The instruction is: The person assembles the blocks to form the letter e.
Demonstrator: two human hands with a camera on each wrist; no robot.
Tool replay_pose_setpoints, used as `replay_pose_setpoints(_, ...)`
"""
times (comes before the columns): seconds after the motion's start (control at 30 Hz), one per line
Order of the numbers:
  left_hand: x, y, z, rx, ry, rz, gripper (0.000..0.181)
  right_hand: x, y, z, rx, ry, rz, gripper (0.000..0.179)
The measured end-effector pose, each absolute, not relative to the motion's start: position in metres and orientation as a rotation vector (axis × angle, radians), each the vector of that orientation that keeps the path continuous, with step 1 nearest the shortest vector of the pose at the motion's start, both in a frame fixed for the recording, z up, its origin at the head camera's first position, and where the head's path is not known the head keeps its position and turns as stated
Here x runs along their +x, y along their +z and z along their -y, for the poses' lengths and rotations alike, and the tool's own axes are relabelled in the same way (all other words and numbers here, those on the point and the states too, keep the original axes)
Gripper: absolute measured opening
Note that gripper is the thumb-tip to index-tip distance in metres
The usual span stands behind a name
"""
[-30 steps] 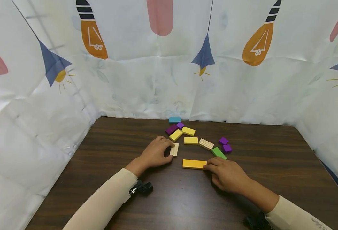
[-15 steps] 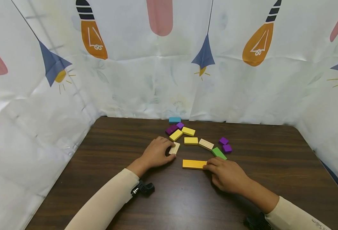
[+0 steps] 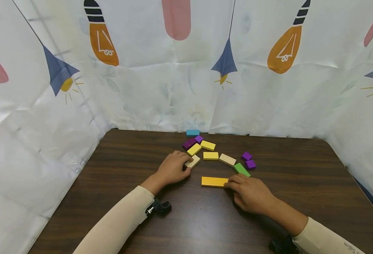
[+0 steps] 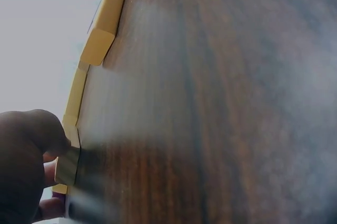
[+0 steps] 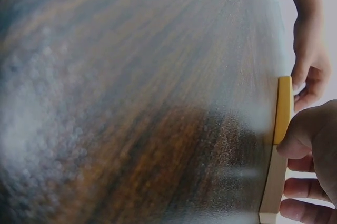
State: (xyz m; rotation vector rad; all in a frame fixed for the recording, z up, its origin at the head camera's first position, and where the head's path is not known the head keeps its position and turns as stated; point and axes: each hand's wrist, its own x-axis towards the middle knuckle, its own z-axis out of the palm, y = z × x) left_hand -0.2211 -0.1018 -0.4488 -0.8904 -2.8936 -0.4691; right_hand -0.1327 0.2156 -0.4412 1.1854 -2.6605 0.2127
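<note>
My left hand (image 3: 173, 169) pinches a plain wooden block (image 3: 193, 161) between thumb and fingers; the block lies slantwise, its left end partly hidden. In the left wrist view, thumb and fingertips sit on either side of that same block (image 4: 68, 166). My right hand (image 3: 251, 193) rests at the right end of an orange-yellow block (image 3: 213, 182). The right wrist view shows its thumb and fingers around a second plain wooden block (image 5: 271, 187), end to end with the orange-yellow one; the head view hides this block under the hand.
An arc of blocks curves behind the hands: yellow blocks (image 3: 210, 156), a wooden block (image 3: 227, 159) and a green block (image 3: 242, 169). Purple cubes (image 3: 250, 164) lie at right. A dark purple block (image 3: 189, 143) and a blue block (image 3: 193, 133) sit near the table's (image 3: 126, 151) back edge.
The wooden block in my left hand has turned clockwise, from nearly upright in the head view to a slant. My right hand and the orange-yellow block have stayed put.
</note>
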Motion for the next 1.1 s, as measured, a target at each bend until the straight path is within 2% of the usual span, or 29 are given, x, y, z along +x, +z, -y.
replay_pose_setpoints(1.1, -0.2266, -0.4538, 0.0954, -0.913, -0.427, 2.897, 0.033, -0.1330, -0.4414, -0.2160, 1.185, 0.195, 2.672, 0.037)
